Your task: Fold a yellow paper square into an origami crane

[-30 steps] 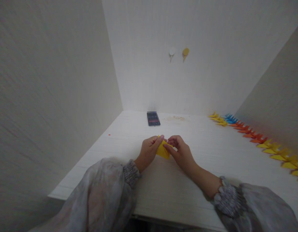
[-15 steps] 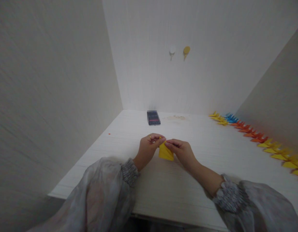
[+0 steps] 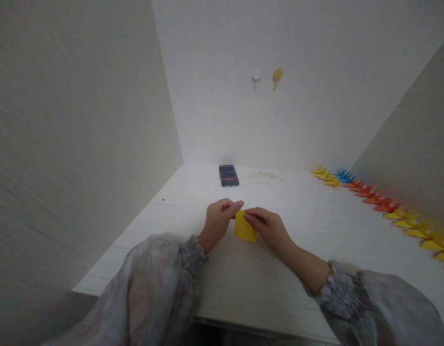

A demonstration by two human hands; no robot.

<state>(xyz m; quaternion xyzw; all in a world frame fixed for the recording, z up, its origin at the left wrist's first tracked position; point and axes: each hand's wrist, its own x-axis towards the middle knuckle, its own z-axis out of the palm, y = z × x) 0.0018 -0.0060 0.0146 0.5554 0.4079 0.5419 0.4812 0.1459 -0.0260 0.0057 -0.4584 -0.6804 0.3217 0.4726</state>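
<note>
Between my two hands is a small folded piece of yellow paper (image 3: 245,229), tilted, its lower edge hanging free. My right hand (image 3: 267,225) pinches its upper right part between thumb and fingers. On the other side my left hand (image 3: 219,219), with a ring on one finger, has its thumb and curled fingers closed at the paper's upper left corner. The left fingertips behind the paper are partly hidden.
A row of folded paper cranes (image 3: 384,204) in yellow, blue and orange runs along the right wall. A phone (image 3: 229,176) lies at the back of the white table (image 3: 193,187). Two hooks, one white (image 3: 256,74) and one yellow (image 3: 277,75), are on the back wall. An orange scrap (image 3: 163,199) lies left.
The yellow paper has shifted slightly left and down. My left hand has moved a little left, its thumb now raised and farther from the right thumb. My right hand has barely moved.
</note>
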